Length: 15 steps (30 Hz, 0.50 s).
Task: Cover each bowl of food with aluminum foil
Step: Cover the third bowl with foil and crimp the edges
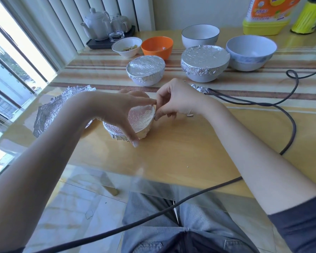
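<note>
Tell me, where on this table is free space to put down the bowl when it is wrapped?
Bare wood lies between the hands and the table's near edge, left of the dark cable. The far side is crowded with covered bowls and open bowls.

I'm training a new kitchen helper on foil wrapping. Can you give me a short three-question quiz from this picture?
1. True or false: the orange bowl is covered with foil.
2. How many bowls stand uncovered at the back of the table?
3. Which does the right hand pinch: A) the dark cable, B) the foil at the rim of the near bowl, C) the white teapot?

Key: 1. False. 2. Four; two more behind the hands, the small foil-covered bowl and the large foil-covered bowl, are done. 3. B; the left hand grips that bowl.
</note>
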Available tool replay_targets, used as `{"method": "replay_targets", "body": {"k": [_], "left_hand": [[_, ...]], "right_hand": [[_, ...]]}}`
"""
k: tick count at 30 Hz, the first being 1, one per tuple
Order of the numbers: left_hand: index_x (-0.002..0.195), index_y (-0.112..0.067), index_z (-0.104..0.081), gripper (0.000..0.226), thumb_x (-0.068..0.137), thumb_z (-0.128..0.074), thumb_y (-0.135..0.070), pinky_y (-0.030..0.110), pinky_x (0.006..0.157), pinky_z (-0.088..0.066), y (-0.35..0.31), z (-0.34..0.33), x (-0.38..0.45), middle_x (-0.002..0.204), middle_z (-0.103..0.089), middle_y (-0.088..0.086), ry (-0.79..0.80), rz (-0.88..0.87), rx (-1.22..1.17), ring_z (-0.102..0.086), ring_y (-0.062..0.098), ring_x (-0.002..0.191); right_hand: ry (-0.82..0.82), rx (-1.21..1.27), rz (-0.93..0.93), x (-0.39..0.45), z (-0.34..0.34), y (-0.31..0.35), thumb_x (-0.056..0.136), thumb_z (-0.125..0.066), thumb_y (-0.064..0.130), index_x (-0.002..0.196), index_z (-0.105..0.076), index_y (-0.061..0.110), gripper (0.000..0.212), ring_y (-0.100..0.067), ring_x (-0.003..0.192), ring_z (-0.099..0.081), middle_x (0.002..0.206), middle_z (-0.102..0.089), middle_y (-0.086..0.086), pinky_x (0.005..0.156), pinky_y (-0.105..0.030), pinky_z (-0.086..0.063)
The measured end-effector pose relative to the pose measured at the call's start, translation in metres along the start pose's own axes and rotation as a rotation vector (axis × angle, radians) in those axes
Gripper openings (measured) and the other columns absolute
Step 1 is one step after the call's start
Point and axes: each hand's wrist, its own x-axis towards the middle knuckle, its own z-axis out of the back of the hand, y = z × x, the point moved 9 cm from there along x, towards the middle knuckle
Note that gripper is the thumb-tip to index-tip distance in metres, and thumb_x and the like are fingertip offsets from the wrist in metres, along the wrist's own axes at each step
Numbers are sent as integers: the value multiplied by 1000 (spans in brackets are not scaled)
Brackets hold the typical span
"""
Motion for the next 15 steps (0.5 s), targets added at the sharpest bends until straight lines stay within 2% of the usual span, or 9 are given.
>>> {"method": "replay_targets", "body": {"k": [3,5,7,9,11,13,14,15], "left_hand": [[105,-89,-4,111,33,-85,-70,45,120,-14,-5,-1,-3,138,-14,-40,22,4,-40,-7,1,141],[113,-86,1,119,30,-82,-71,45,120,-12,-5,-1,-3,136,-13,-41,13,-6,-26,-4,0,140],[121,-81,3,125,27,-78,-73,45,121,-10,-4,-2,-2,137,-12,-41,3,-12,-28,-2,-1,140],[118,-82,5,121,24,-71,-77,46,121,-10,-4,-2,-3,137,-10,-42,5,-8,-33,-1,-1,141],[119,-81,5,120,24,-68,-77,44,120,-10,-3,-2,-3,136,-10,-42,6,0,-35,0,-2,141],[121,-79,4,121,24,-69,-77,44,120,-11,-5,-2,-4,136,-11,-41,3,-6,-27,-1,-1,141],[122,-79,4,122,24,-69,-77,45,120,-11,-6,-2,-5,136,-12,-41,3,-11,-24,-1,0,142],[123,-78,3,123,24,-69,-78,46,120,-11,-7,-1,-5,136,-12,-41,4,-6,-25,-1,0,143]], "right_hand": [[-41,110,-13,-5,-1,-8,68,-82,0,69,-69,3,13,-15,54,-62,62,-68,-11,58,-29,-57],[-232,224,-50,-23,-5,-21,76,-75,-2,74,-74,10,11,-17,64,-68,73,-72,-11,71,-39,-60],[-396,316,-84,-48,-22,-24,82,-58,-5,88,-76,14,27,-12,82,-71,83,-75,-2,84,-41,-57],[-384,415,-74,-62,-48,-14,79,-40,-11,102,-71,14,46,-11,101,-66,92,-74,7,94,-39,-52],[-342,485,-92,-68,-66,-7,76,-34,-14,109,-67,23,60,-13,108,-62,87,-69,21,98,-38,-49],[-316,559,-150,-68,-63,-14,73,-34,-14,103,-65,39,69,-10,109,-60,87,-66,28,100,-39,-47],[-291,604,-177,-66,-63,-17,72,-38,-12,103,-64,41,67,-9,111,-58,95,-66,26,103,-40,-45],[-269,647,-210,-64,-65,-21,72,-43,-5,113,-63,38,62,-9,117,-54,109,-65,20,107,-40,-41]]}}
